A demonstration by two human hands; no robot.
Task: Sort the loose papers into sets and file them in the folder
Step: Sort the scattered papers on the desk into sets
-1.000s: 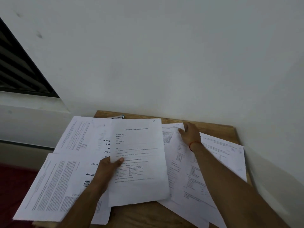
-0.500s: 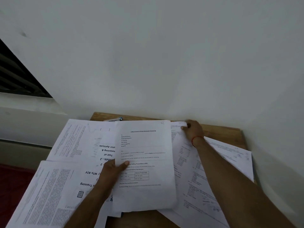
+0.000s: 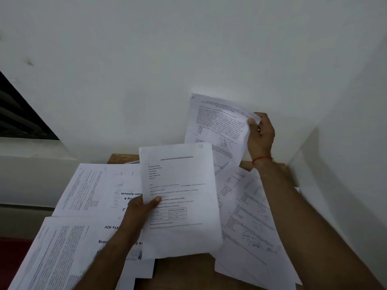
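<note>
The left hand (image 3: pixel 138 214) pinches a form letter (image 3: pixel 184 185) at its left edge, with the thumb on the print and the fingers hidden beneath. The right hand (image 3: pixel 260 135) pinches the right edge of a text-dense sheet (image 3: pixel 217 126), held upright before the white wall (image 3: pixel 188 49). Other loose papers (image 3: pixel 83 195) lie overlapping on the wooden table (image 3: pixel 184 266) — both held sheets are above them.

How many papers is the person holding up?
2: a form sheet in the left hand, a text sheet in the right hand; either may hide more.
</note>
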